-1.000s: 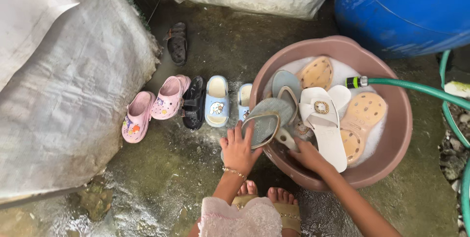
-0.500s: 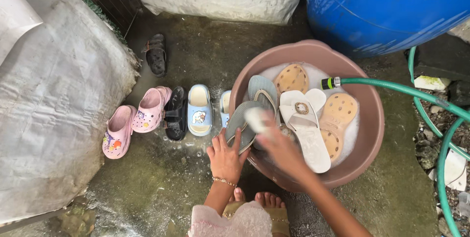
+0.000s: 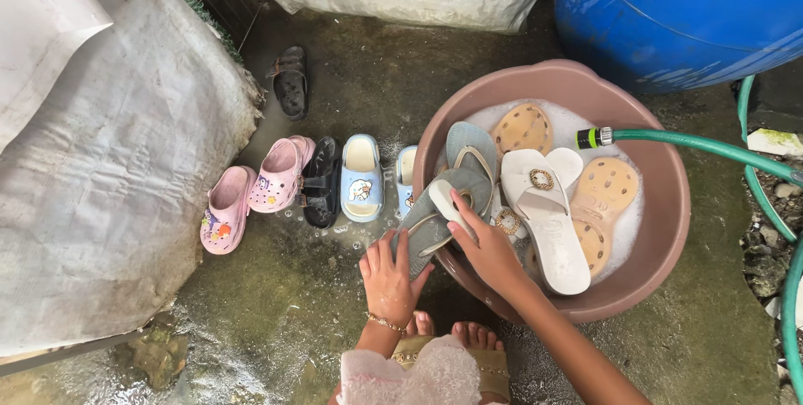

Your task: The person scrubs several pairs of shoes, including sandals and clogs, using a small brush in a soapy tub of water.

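The left hand is gripping the grey-blue flat rubber sandal at the rim of the round brown plastic basin, while the right hand, closed on a small white scrubbing piece, is scrubbing it; turning the sandal over seems next.

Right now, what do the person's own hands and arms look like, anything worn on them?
Both arms are bare, with no gloves or sleeves. The left hand has a thin gold-coloured chain bracelet at the wrist. The right hand shows no ring, watch or band on its visible parts. A pale pink frilly garment shows below, near the left forearm.
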